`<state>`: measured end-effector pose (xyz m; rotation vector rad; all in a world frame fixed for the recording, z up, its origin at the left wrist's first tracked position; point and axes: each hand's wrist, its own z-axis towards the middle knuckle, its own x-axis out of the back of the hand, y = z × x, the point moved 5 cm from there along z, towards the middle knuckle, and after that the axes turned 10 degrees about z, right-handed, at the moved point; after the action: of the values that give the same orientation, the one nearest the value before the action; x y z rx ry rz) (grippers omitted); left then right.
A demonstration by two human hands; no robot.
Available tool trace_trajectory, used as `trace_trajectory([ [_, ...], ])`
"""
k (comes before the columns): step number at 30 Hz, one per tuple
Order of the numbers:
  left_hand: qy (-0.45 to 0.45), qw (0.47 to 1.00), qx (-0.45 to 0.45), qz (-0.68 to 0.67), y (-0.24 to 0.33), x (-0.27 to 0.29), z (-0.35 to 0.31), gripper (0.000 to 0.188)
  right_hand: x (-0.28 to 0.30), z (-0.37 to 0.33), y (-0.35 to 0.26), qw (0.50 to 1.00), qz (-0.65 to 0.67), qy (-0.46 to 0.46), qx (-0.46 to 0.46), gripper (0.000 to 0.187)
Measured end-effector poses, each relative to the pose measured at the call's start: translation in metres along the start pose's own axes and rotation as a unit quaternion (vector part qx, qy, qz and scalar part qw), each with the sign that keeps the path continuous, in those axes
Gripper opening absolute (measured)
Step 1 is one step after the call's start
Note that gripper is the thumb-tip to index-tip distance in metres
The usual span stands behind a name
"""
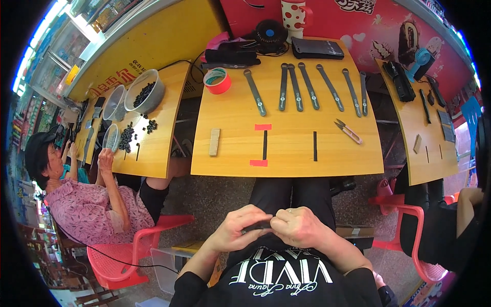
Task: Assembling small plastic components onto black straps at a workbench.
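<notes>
My left hand and my right hand meet in front of my body, below the table's near edge. Both are closed, with a short piece of a dark strip showing between them; the fingers hide most of it. On the wooden table ahead, several dark grey straps with rounded, ringed ends lie in a loose row. To their right rests a pair of thread snips with pale handles. A small tan block lies at the left.
A red tape roll sits at the table's back left, near a black fan, a spotted cup and a dark pouch. Red tape marks the tabletop. A seated person works at left beside tubs of black pieces.
</notes>
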<state>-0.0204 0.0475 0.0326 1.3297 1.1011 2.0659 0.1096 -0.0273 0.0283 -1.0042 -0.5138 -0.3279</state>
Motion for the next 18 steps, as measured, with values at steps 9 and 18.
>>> trace_trajectory([
  [9,-0.030,0.988,0.110,-0.107,0.003,0.009,0.004,0.010,0.007,0.000,-0.005,0.996,-0.081,-0.022,-0.004,0.028],
  [18,-0.151,0.988,0.022,-0.017,0.011,0.017,0.021,0.008,0.008,0.005,-0.003,0.997,0.001,-0.080,-0.006,0.028],
])
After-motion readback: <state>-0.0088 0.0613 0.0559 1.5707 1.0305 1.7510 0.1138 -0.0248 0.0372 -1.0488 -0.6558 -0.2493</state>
